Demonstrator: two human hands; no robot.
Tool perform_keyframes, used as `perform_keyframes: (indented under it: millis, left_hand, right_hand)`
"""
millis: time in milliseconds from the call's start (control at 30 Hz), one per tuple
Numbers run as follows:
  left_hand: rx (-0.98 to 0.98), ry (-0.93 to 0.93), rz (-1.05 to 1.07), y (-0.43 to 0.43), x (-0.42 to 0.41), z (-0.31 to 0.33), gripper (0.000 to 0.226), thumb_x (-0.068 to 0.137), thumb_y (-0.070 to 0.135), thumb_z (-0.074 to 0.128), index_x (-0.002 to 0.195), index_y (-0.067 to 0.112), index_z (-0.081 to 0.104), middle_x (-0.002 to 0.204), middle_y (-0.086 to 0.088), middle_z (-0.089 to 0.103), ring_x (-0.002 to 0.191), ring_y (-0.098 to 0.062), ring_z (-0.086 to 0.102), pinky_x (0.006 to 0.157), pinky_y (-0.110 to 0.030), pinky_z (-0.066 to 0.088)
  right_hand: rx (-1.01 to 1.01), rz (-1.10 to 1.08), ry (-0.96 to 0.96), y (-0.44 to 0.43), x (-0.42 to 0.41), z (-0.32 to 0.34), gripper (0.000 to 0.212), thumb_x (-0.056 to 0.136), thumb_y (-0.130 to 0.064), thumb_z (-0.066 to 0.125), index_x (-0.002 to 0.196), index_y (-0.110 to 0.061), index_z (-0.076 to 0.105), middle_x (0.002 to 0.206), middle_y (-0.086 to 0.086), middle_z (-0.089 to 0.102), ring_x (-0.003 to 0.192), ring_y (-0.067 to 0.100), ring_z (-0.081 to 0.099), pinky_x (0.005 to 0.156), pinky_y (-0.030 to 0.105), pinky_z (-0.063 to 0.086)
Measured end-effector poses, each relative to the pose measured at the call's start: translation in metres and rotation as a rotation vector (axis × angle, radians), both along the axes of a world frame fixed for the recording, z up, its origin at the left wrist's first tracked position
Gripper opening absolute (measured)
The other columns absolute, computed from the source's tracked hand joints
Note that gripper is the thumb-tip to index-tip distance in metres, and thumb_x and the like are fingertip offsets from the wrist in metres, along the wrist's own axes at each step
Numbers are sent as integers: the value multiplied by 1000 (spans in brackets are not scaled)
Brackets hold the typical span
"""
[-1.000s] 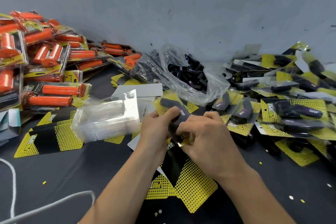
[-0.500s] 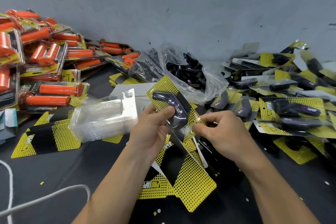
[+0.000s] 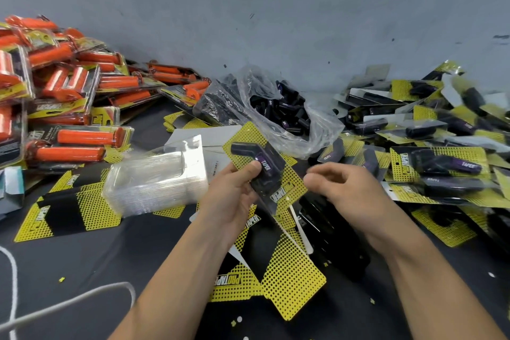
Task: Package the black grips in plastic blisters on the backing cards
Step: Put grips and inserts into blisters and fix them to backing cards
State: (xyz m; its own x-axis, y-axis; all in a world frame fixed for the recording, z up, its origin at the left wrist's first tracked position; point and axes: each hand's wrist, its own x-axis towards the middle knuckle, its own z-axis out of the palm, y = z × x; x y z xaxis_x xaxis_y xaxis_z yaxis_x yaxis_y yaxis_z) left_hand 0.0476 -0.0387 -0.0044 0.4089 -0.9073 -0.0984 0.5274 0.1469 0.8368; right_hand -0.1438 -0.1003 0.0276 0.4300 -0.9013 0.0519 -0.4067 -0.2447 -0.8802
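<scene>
Above the middle of the worktop [image 3: 82, 262], the left hand [image 3: 234, 196] grips a tilted yellow backing card [image 3: 245, 134], its thumb pressing the clear blister [image 3: 277, 160] over the black grip [image 3: 242, 148] on the card's face. The right hand [image 3: 347, 190] hovers just beside the card's right edge, apart from it, fingers loosely curled round nothing.

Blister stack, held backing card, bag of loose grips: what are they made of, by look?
Blister stack: clear, fairly rigid plastic with a glossy finish. It is see-through, with formed pockets and white glare.
Backing card: probably printed cardboard with a slight sheen. It looks flat and stiff, with a yellow dot print.
Bag: thin clear plastic film. It is crinkled with shiny folds, and the black grips show through it.
</scene>
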Motion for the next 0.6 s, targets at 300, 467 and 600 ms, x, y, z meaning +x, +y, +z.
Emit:
perform_keyframes:
  millis: [300,467,600]
  left_hand:
    - [3,39,76,-2,4,1,20,97,-4,59,113,4,66,110,-15,78,93,-22,76,95,-42,57]
    - [-3,64,64,-2,3,1,17,98,-2,58,112,4,66,111,-17,78,93,-24,77,75,-35,63]
    - [-16,94,42,0,5,2,18,99,-2,56,114,3,65,116,-20,76,102,-29,75,81,-38,63]
  right_hand:
    - [147,214,490,21,-22,-7,86,71,-91,39,112,-23,72,110,-2,74,101,12,68,95,36,53]
    - [56,191,498,34,-17,-11,70,49,-91,63,96,-39,64,92,-14,70,80,2,66,68,25,52]
    - [17,96,391,31,-20,-9,64,46,-83,72,94,-41,67,91,-20,72,78,-1,69,72,31,59]
